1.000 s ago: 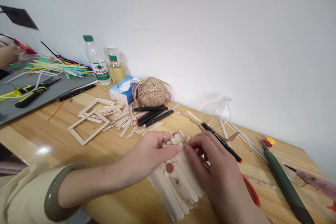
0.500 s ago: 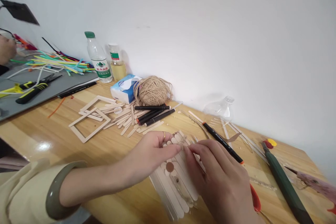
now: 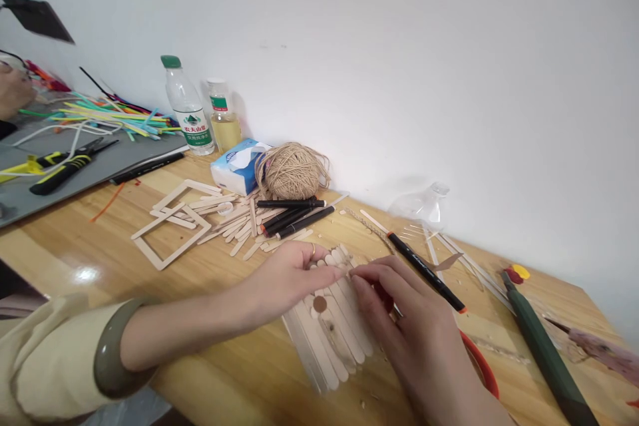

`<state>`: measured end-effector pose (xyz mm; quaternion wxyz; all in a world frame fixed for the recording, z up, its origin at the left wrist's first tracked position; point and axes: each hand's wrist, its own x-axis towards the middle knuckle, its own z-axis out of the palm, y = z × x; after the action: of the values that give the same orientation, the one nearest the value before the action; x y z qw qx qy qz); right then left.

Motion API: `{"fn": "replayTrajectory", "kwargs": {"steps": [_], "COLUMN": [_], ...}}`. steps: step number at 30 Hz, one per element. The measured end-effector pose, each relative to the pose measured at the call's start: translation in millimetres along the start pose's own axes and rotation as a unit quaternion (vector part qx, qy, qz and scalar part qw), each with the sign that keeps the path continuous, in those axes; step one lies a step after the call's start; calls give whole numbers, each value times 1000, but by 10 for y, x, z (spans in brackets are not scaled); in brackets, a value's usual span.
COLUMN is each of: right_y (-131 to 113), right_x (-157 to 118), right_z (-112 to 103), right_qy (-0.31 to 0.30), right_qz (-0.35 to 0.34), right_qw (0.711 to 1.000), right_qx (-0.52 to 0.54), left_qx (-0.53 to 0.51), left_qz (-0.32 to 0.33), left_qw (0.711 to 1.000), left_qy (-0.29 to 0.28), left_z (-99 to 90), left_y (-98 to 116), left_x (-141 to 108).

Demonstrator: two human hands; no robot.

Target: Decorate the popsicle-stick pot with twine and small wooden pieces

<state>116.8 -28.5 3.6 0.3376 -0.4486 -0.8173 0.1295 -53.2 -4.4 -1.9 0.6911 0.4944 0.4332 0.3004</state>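
Note:
A panel of side-by-side wooden craft sticks tilts over the table's front part, with a brown disc and a twine-like piece on its face. My left hand, ringed on one finger, grips the panel's upper left edge, thumb on top. Close by, my right hand is pinched at the panel's upper right; what its fingertips hold is too small to make out. Red-orange handles, like those of scissors, show beside and behind my right hand.
Behind lie a twine ball, black markers, loose sticks, a tissue pack and bottles. A green-handled tool lies right. Another person's hand is at far left, near pliers.
The panel has shifted slightly up and left between my hands. My right hand has turned a little and moved slightly down, and more of the red-orange handle shows.

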Motion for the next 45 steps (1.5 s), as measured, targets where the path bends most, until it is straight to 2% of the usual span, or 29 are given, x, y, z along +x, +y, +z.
{"fn": "replayTrajectory", "kwargs": {"steps": [2, 5, 10, 14, 19, 24, 29, 35, 40, 45], "right_y": [50, 141, 313, 430, 505, 496, 473, 466, 443, 432], "right_x": [44, 112, 183, 204, 228, 258, 281, 273, 240, 236], "right_z": [-29, -39, -37, -30, 7, -2, -7, 11, 16, 14], "right_qy": [-1, 24, 55, 78, 110, 117, 119, 128, 139, 159], "right_qz": [11, 2, 15, 17, -26, -31, -20, -58, -99, -122], "right_qw": [1000, 1000, 998, 996, 993, 992, 993, 989, 979, 964], "right_qx": [27, 15, -17, -27, -36, -24, -8, -52, -114, -172], "left_qx": [28, 62, 73, 78, 97, 115, 111, 104, 124, 218], "left_qz": [16, 49, 58, 60, 69, 73, 83, 107, 118, 123], "left_qw": [999, 995, 993, 990, 983, 976, 979, 983, 972, 937], "left_qy": [-25, -65, -79, -106, -141, -168, -148, -110, -162, -244], "left_z": [-69, -133, -148, -146, -111, -140, -172, -154, -168, -199], "left_y": [75, 175, 248, 317, 445, 436, 398, 405, 420, 455], "left_x": [76, 244, 546, 666, 703, 749, 761, 717, 686, 711]}}
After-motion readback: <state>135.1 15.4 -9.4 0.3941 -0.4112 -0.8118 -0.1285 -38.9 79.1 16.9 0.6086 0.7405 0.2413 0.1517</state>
